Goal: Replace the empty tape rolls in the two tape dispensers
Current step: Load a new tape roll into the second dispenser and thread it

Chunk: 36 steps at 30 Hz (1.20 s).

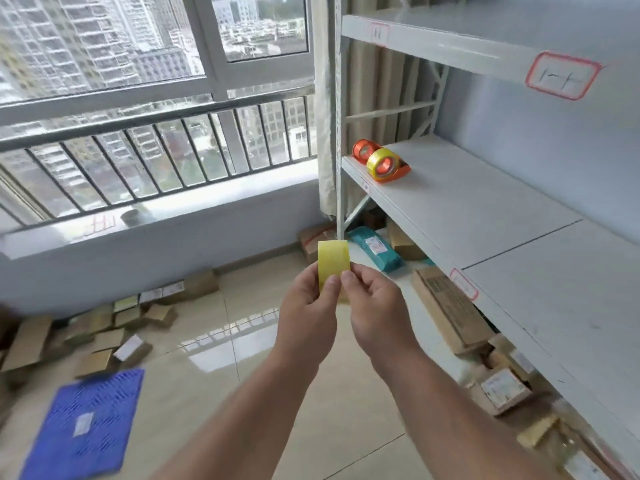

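Here we pinch a yellow tape roll (pixel 333 261) between our left hand (pixel 309 308) and right hand (pixel 374 308), held up over the floor; two orange tape dispensers (pixel 381 162) sit on the shelf (pixel 485 209) beyond, the nearer already loaded.

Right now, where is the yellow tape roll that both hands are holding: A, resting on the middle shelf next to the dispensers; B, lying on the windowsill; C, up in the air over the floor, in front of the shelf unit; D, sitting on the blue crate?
C: the left hand and right hand pinch the yellow tape roll in mid-air above the tiled floor, while the two orange tape dispensers sit apart on the shelf.
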Tool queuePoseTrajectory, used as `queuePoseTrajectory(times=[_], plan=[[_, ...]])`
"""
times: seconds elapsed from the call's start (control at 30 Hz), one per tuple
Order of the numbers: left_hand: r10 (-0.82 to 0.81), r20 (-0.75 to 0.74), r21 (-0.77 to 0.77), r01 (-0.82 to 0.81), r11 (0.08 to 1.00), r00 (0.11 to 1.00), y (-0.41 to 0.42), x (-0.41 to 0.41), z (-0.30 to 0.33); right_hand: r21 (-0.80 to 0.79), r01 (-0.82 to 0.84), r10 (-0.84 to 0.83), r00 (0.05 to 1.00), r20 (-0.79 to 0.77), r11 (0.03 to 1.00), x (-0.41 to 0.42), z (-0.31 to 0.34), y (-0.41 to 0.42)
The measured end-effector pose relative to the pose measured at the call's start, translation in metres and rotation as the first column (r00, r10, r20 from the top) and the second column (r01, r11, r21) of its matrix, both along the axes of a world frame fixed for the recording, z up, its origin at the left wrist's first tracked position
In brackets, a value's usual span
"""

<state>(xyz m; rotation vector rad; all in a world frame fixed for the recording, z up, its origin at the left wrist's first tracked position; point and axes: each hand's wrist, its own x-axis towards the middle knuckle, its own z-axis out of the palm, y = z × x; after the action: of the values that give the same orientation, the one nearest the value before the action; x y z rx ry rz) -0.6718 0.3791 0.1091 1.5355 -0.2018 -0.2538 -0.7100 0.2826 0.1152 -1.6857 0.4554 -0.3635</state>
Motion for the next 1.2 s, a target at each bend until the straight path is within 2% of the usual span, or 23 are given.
queuePoseTrajectory(times=[0.37,0.9,1.2], plan=[[0.100,-0.014,-0.030,-0.100,0.995,0.995,0.096,0.098,-0.015,0.043,-0.134,0.135,0.991,-0.004,0.990,0.105,-0.002,0.094],[0.169,-0.013,-0.072,-0.169,0.983,0.986,0.073,0.190,0.004,0.047,-0.173,0.171,0.984,0.040,0.984,0.209,0.001,0.071],[0.189,-0.038,-0.087,-0.192,0.978,0.981,0.109,0.268,-0.003,0.056,-0.177,0.175,0.984,0.039,0.983,0.290,-0.008,0.109]])
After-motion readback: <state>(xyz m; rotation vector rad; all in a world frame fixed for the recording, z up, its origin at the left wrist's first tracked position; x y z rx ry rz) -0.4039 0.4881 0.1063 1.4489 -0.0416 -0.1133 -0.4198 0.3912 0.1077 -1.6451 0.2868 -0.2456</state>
